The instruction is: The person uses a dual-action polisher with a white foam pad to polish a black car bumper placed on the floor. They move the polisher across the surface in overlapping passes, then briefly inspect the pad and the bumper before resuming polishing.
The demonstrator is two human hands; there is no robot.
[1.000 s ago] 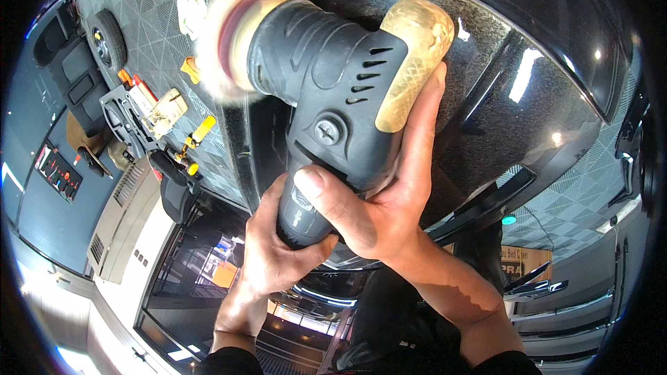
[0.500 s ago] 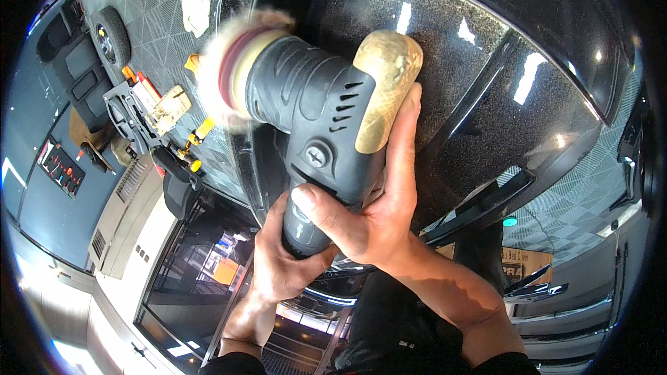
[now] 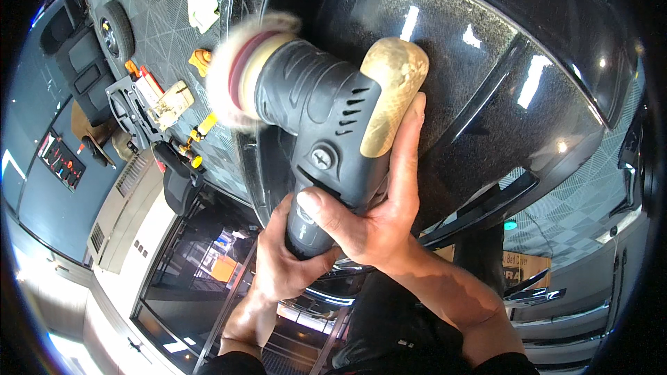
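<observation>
A black power polisher (image 3: 333,125) with a gold-patterned cover at its rear end is in both my hands. Its fluffy pale pad (image 3: 228,73), on a maroon and cream backing, faces left and has blurred edges. My left hand (image 3: 288,257) wraps round the lower end of the body. Higher up, my right hand (image 3: 379,215) grips it, thumb across the front and index finger stretched along the side below the gold cover. Behind the tool lies a glossy black car body panel (image 3: 486,118), speckled with dust. Whether the pad touches the panel's left edge, I cannot tell.
On the grey tiled floor at the left are a pale green cloth (image 3: 202,1), an orange cloth (image 3: 200,62), a wheel (image 3: 113,33) and black car seats (image 3: 82,69). A cardboard box (image 3: 535,262) stands at the lower right. Beyond it are dark glossy parts.
The polisher and both hands sit slightly lower and to the right in the picture. The background has shifted slightly too. My grip on the tool is the same.
</observation>
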